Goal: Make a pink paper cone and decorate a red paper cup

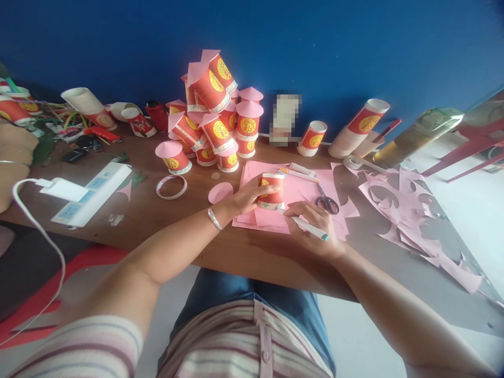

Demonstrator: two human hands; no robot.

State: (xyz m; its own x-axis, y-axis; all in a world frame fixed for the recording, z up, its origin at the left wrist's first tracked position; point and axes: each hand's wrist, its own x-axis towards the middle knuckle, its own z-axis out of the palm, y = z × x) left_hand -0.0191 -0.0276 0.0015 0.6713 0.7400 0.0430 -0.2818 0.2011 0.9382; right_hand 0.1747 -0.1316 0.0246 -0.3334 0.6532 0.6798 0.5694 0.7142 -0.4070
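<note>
My left hand (252,198) is wrapped round a red paper cup (272,197) with a yellow emblem and a pale band along its lower edge. In my right hand (313,223) is a white marker pen (311,228) with a green end, its tip at the cup's lower band. I cannot tell whether the tip touches. Under both hands lie pink paper sheets (258,221). On them rest an orange-and-white marker (299,174) and dark-handled scissors (326,201). A pink paper disc (221,193) lies left of my left hand.
Red cups with pink paper cone tops (212,126) are piled at the back. Left stand a tape roll (171,187) and a power strip (92,194) with a white cable. Pink scraps (409,210), a cup stack (359,128) and a bottle (417,137) are right.
</note>
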